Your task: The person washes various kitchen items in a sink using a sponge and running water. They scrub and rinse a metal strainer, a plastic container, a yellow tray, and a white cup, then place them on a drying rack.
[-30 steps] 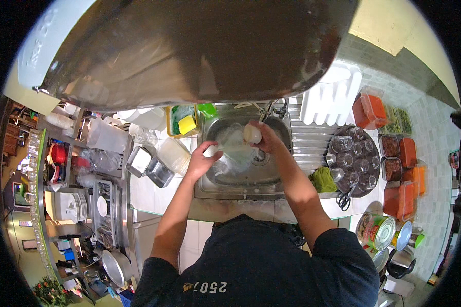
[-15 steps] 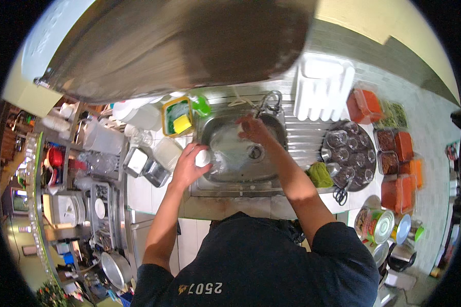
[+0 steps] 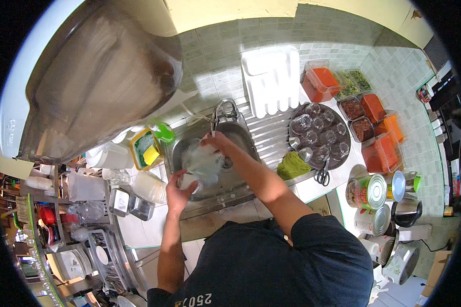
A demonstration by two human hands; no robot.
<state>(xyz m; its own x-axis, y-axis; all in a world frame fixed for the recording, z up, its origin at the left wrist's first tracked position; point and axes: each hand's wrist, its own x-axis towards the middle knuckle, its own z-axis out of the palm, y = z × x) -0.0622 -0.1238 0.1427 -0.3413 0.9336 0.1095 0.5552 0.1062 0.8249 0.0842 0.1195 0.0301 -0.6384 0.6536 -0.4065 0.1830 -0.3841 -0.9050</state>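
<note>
Over the left side of the metal sink [image 3: 229, 192], my left hand [image 3: 177, 190] is curled round a pale, see-through cup [image 3: 191, 183]. My right hand [image 3: 216, 143] is just below the curved faucet [image 3: 224, 108], at the far side of the basin. Its fingers are blurred and partly hidden, so their grip does not show. A cloudy, translucent blur [image 3: 202, 161] fills the space between both hands; whether it is water or clear plastic I cannot tell.
Left of the sink are a yellow tub with a sponge [image 3: 151, 154], a green bottle [image 3: 164, 133] and metal containers [image 3: 141, 207]. On the right stand a round tray of glasses [image 3: 320, 135], a green cloth [image 3: 293, 166], scissors [image 3: 322, 176] and a white rack [image 3: 272, 82].
The view has turned and shifted, so the sink and counter sit further left in it. The cloudy blur now spans the space between my hands. My left hand still holds the cup.
</note>
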